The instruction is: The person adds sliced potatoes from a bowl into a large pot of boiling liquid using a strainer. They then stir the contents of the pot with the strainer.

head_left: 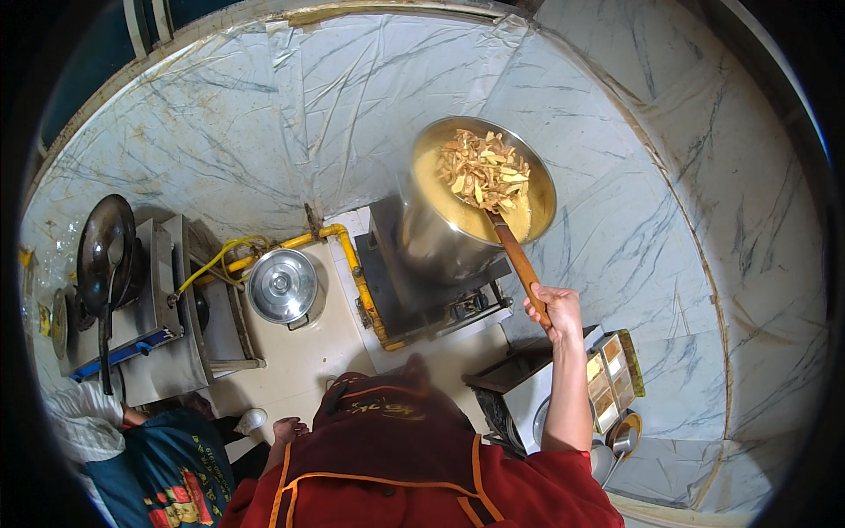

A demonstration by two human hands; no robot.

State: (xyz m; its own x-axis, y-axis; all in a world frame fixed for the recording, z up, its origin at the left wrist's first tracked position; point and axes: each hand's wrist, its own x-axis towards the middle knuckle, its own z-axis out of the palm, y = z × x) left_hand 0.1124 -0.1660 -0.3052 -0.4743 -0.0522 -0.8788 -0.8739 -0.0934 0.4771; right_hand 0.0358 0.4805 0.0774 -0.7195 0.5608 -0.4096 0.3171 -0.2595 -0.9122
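Observation:
My right hand (558, 310) grips the wooden handle (518, 261) of a strainer or skimmer over a tall stainless steel stockpot (432, 244). The tool's head is hidden under a heap of sliced brown and pale yellow pieces (485, 168), which look like ginger or a similar root. Yellowish liquid (432, 188) surrounds the heap inside the pot. The pot stands on a dark metal stove (396, 297). Down beside my apron, at the lower left, my left hand (290, 430) hangs with its fingers curled; whether it holds anything cannot be made out.
A lidded metal pot (282, 286) stands on the floor beside a yellow gas pipe (356, 270). At left, a wok (105, 254) and a ladle are at a steel stove (148, 297). A co-worker's green apron (158, 468) is close at lower left. Seasoning trays (610, 379) stand at right.

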